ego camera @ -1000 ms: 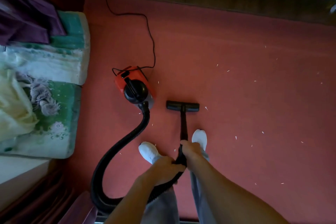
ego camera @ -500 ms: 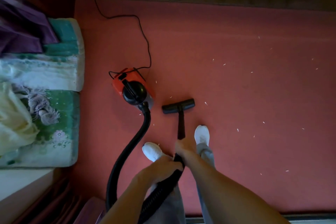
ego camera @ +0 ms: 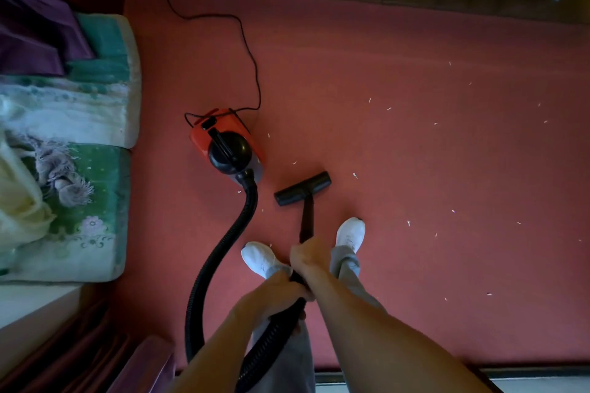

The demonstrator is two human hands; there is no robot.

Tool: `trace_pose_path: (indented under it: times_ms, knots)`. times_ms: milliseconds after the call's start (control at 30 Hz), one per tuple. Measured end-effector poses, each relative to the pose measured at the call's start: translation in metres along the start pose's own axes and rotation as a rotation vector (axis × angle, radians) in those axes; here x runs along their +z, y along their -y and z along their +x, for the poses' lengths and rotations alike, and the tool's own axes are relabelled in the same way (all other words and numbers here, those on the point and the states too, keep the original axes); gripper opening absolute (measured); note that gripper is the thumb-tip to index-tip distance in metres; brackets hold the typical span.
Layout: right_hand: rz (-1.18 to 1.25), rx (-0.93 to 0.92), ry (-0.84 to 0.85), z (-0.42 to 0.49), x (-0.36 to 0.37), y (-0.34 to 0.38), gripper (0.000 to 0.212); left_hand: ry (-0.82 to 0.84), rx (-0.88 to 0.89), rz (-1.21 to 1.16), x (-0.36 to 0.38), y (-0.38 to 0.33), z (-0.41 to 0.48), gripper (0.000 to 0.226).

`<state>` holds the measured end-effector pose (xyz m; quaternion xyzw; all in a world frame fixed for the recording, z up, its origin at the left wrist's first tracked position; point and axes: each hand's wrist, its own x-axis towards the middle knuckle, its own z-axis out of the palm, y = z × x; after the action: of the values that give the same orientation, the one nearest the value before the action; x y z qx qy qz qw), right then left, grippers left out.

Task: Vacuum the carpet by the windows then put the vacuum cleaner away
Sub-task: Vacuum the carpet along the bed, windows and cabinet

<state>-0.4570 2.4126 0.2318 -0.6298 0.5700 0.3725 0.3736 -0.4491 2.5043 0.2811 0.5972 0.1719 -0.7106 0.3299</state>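
The vacuum wand (ego camera: pixel 307 220) is clasped by the right hand (ego camera: pixel 311 257) in front and the left hand (ego camera: pixel 277 295) behind at the hose (ego camera: pixel 223 249), and is pointed straight ahead to the floor nozzle (ego camera: pixel 302 188), laid askew on the red carpet (ego camera: pixel 415 169).

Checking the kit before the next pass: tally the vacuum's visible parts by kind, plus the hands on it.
red canister vacuum body: 1
black ribbed hose: 1
black rigid wand: 1
black T-shaped floor nozzle: 1
thin black power cord: 1
hands gripping, left hand on the hose, right hand on the wand: 2
Total: 7
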Motion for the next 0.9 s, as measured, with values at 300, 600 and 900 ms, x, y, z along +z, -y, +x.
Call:
trace_pose_path:
  times_ms: [300, 600, 900]
  knots:
    - [0.087, 0.015, 0.018, 0.014, -0.004, -0.041, 0.041, -0.022, -0.039, -0.067, 0.033, 0.028, 0.035, 0.040]
    - [-0.109, -0.155, -0.024, 0.046, -0.023, 0.002, 0.036, -0.118, 0.064, -0.338, 0.044, -0.005, 0.063, 0.015]
    - [-0.010, 0.053, -0.039, 0.054, -0.042, -0.041, 0.046, 0.056, -0.047, -0.172, 0.059, -0.016, 0.050, 0.013]
